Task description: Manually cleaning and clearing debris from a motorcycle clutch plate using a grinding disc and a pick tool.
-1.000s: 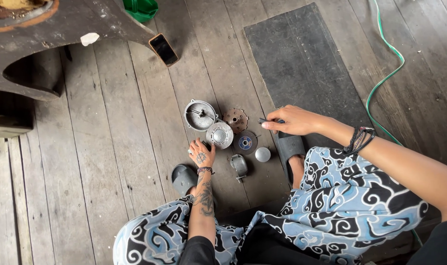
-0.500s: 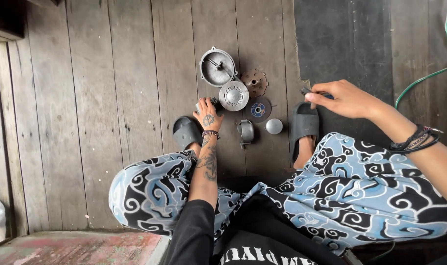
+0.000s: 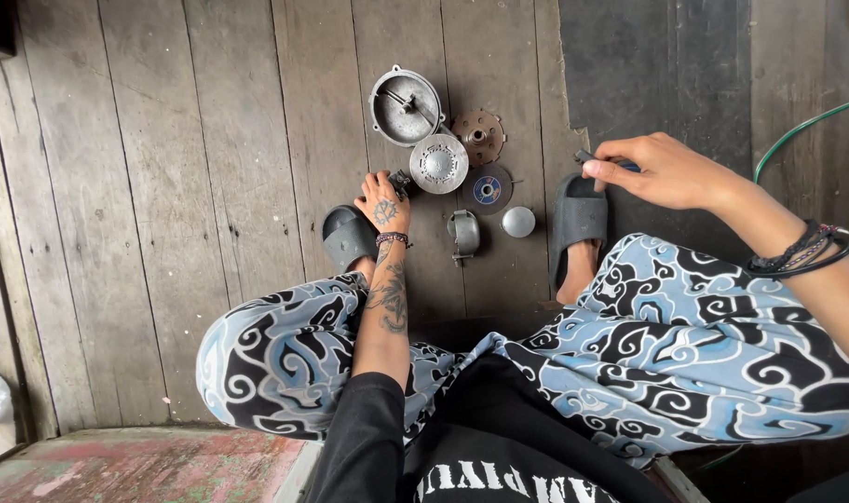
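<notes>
Five parts are already lying apart on the floor [image 3: 210, 186]: round housing [image 3: 406, 105], perforated disc [image 3: 439, 163], rusty plate [image 3: 478, 136], dark disc [image 3: 487, 190], clamp [image 3: 463, 233]. The left hand [image 3: 384, 203] is reaching toward twelve o'clock, its fingers pinching a small dark part [image 3: 401, 180], while the right hand [image 3: 650, 172], at three o'clock, is clenching a small tool [image 3: 584, 156]; reassembly seems undone.

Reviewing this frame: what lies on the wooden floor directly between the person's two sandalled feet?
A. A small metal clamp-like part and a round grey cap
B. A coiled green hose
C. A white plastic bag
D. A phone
A: the small metal clamp-like part and the round grey cap lie side by side on the boards between the left sandal and the right sandal, just below the other round metal parts.
</notes>
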